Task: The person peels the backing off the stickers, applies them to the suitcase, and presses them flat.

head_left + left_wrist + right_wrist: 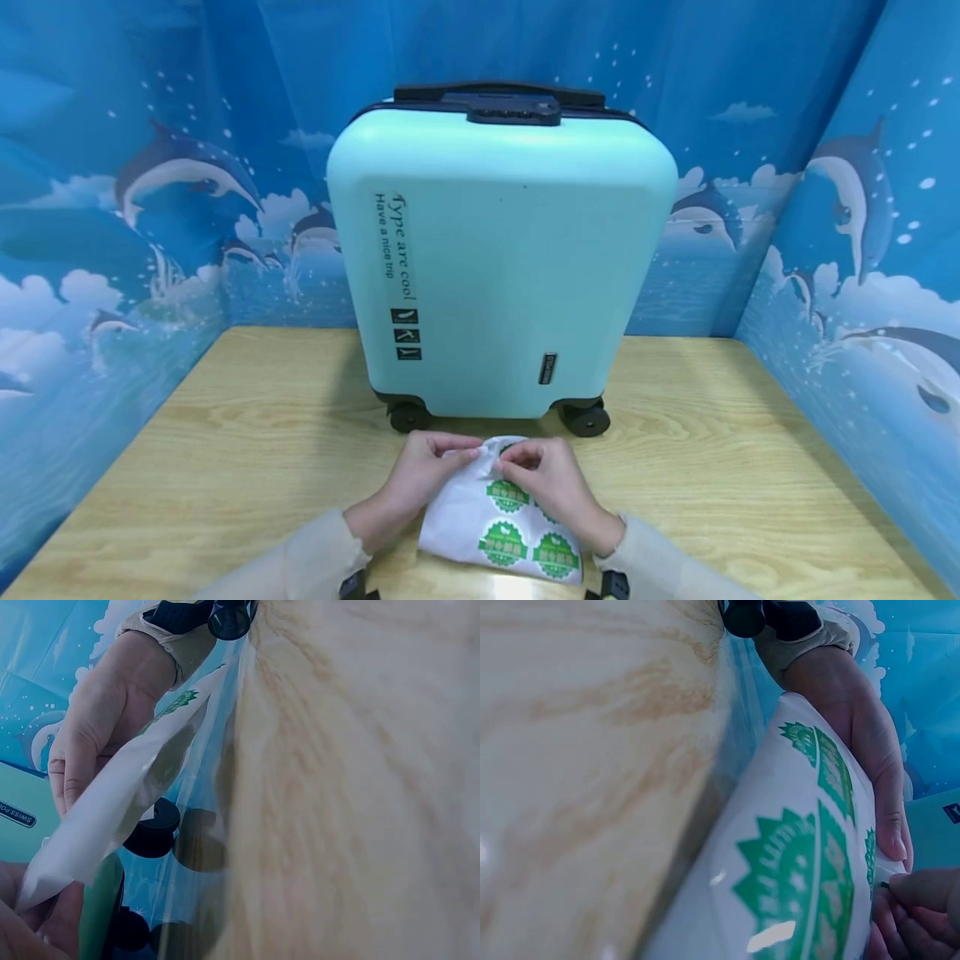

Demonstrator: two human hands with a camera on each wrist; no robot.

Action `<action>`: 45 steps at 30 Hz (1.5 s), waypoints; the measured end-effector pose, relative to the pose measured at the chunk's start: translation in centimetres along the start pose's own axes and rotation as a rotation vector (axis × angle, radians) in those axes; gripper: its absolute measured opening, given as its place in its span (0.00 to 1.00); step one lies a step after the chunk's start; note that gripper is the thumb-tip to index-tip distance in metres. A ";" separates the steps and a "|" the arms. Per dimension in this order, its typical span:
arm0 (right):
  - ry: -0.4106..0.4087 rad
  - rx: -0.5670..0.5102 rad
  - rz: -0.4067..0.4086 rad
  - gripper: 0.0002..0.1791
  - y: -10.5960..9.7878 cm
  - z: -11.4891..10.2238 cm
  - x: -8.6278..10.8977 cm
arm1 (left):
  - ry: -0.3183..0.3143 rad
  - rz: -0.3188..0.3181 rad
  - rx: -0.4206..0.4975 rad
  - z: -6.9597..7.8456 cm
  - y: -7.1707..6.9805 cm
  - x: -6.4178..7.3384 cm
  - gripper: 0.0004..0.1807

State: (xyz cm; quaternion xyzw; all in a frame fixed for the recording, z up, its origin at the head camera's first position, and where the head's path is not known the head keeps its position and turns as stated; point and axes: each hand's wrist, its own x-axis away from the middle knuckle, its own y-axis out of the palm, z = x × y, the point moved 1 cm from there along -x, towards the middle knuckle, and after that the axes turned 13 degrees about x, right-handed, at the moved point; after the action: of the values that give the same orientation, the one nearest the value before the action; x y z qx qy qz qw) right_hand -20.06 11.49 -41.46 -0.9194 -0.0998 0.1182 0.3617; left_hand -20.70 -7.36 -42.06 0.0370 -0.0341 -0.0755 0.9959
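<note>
Tabletop [720, 467] broad either side, far edge of printed sheet [459, 527] near suitcase [495, 275]

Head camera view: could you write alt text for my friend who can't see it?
A person's left hand and right hand pinch the far end of a white sheet or bag printed with green badges, over a wooden table. Behind stands a mint-green suitcase with black wheels, against a blue dolphin-print backdrop.

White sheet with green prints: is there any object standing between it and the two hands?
Nothing visible stands between: the left hand and right hand both pinch the white sheet near its far edge. The suitcase stands beyond them.
</note>
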 end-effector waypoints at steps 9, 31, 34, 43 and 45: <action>0.008 -0.037 0.001 0.03 -0.3 0.0 0.2 | 0.010 0.017 0.009 0.1 -0.3 0.2 0.10; 0.038 -0.064 -0.028 0.06 -0.4 0.4 0.3 | -0.052 0.002 0.035 0.2 -1.1 0.7 0.12; 0.030 -0.068 -0.029 0.06 -0.4 0.5 0.4 | -0.047 0.013 0.029 0.2 -1.2 0.8 0.11; -0.008 -0.072 -0.031 0.07 -0.7 0.6 0.3 | -0.001 0.030 0.022 0.4 -1.5 1.0 0.11; -0.006 -0.071 -0.034 0.08 -0.8 0.7 0.2 | -0.001 0.038 0.015 0.4 -1.6 1.0 0.11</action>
State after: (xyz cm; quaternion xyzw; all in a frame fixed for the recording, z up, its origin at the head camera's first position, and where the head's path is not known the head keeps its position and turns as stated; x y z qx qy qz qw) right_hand -20.14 12.55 -41.42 -0.9295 -0.1205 0.1113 0.3304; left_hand -19.99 -9.08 -41.68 0.0439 -0.0358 -0.0564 0.9968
